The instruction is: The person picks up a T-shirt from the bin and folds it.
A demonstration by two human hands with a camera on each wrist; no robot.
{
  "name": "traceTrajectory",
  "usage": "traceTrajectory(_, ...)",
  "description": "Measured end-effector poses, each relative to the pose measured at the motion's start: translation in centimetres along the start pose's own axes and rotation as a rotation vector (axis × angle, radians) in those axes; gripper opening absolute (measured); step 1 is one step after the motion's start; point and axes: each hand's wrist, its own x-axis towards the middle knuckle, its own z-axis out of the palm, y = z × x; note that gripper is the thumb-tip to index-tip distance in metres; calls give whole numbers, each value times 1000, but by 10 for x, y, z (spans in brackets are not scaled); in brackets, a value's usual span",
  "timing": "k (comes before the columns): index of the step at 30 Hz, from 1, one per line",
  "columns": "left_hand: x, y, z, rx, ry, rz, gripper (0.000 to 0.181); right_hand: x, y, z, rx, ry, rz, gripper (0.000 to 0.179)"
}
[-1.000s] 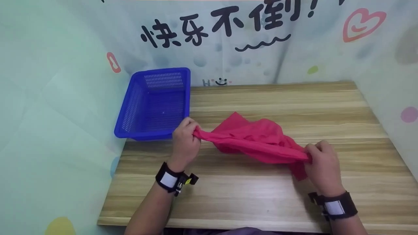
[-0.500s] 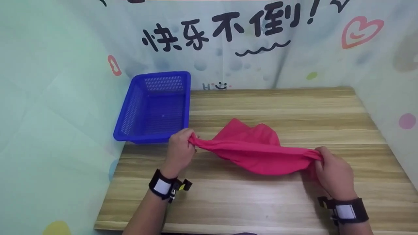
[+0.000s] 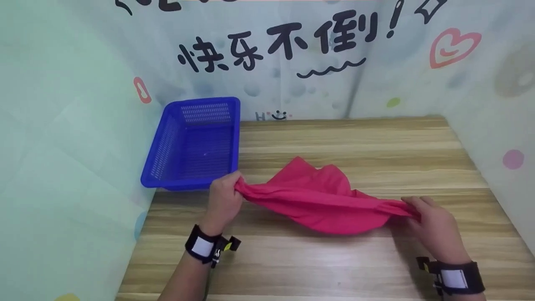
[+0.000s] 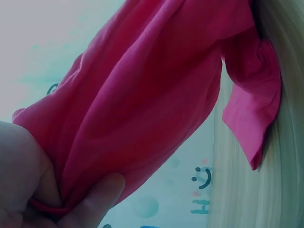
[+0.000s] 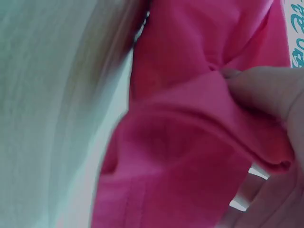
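The left hand is pinching one gathered end of a pink cloth, and the right hand is gripping the other between thumb and fingers. The soft, matte cloth is stretching between them over the table, bunching into long creases on top and sagging below in a rounded belly. A pointed flap is spreading out behind. Streaky wood grain is running across the table. Near the left hand, a blue plastic basket with slotted sides is sitting. Black bands are circling both wrists.
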Motion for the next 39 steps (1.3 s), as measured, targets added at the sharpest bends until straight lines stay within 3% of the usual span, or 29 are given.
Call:
traceTrajectory(4,-6,-2,0,4,-16,-16,22,-6,-2,1,-9,88,-18,52)
traceTrajectory(13,-7,-2,-4,-45,-61,-51,27,-5,-7,3,-39,405,-72,43)
traceTrajectory(18,-11,-1,-5,-57,-106,-45,14,-4,-3,3,-37,524,-87,28)
traceTrajectory(21,-12,0,-5,-41,-126,-84,23,-2,0,3,-6,489,-81,26)
traceTrajectory(25,-11,1,-3,-13,-122,-133,35,-2,7,4,58,384,-46,26)
traceTrajectory(29,-8,0,-1,16,-129,-115,36,-1,12,2,117,263,-42,15)
traceTrajectory(31,-6,-1,0,52,-159,-96,35,2,12,-1,129,185,-67,25)
traceTrajectory(35,-3,0,-5,56,-299,-79,12,7,12,-6,157,48,-134,41)
traceTrajectory(39,-1,2,-11,-83,-514,-75,42,7,8,-7,211,-38,-186,49)
